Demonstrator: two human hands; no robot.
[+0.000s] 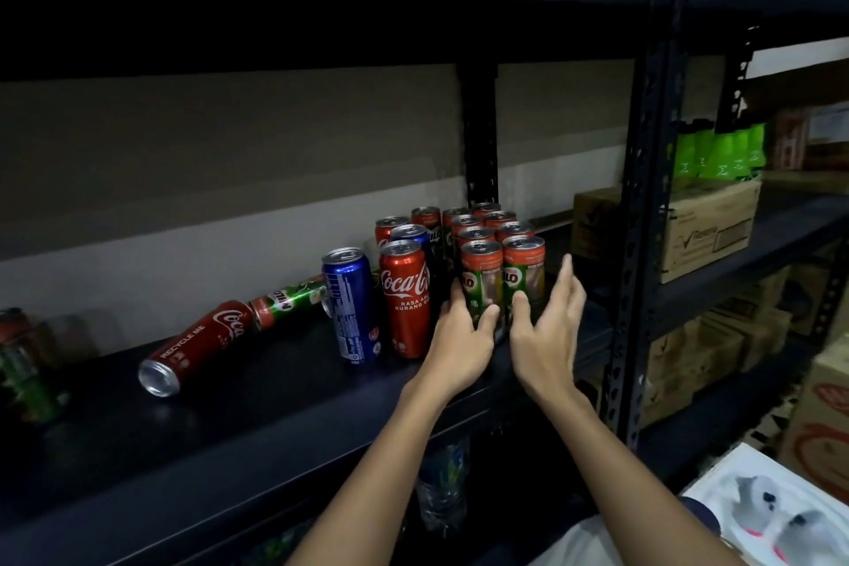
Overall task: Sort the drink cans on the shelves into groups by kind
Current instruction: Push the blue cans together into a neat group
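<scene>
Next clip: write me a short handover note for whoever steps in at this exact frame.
Left hand: fingers curled on the front-left Milo can; a light grip.
Right hand: open, thumb touching the front-right Milo can.
Done: Milo block stands in two rows at the shelf's right end.
Left: upright Coca-Cola cans and blue cans are still mixed beside it; a Coca-Cola can and a Milo can lie on their sides further left; blurred cans at the far left.
</scene>
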